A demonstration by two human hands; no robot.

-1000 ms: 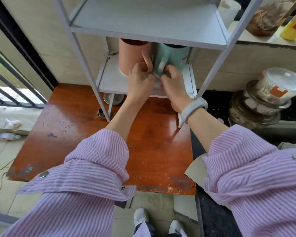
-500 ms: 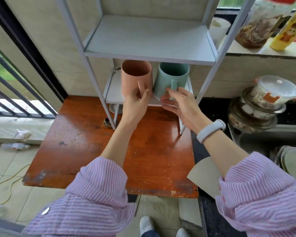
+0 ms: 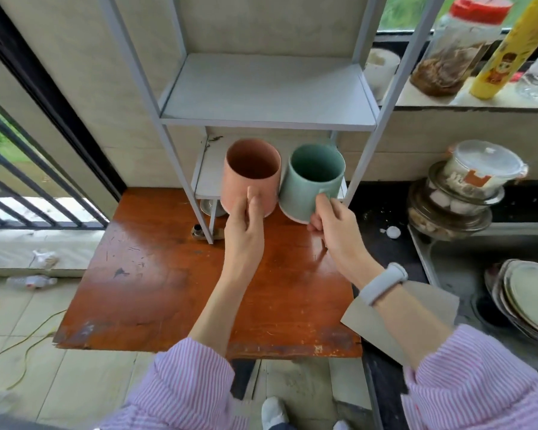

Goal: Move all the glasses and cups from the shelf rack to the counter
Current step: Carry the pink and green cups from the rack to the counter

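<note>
The pink cup (image 3: 250, 176) is gripped by the left hand (image 3: 244, 231) and the green cup (image 3: 312, 180) by the right hand (image 3: 336, 231), both upright, touching, near of the shelf rack (image 3: 267, 122).

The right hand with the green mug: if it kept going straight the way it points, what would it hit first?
Probably the shelf rack: the right hand points up and away, pushing the green mug toward its lower shelf and right post. Depth is unclear.

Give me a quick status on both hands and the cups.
Left hand holding pink cup, right hand holding green cup. Both cups lifted clear of the shelf rack, upright. Wooden counter below them bare.
</note>
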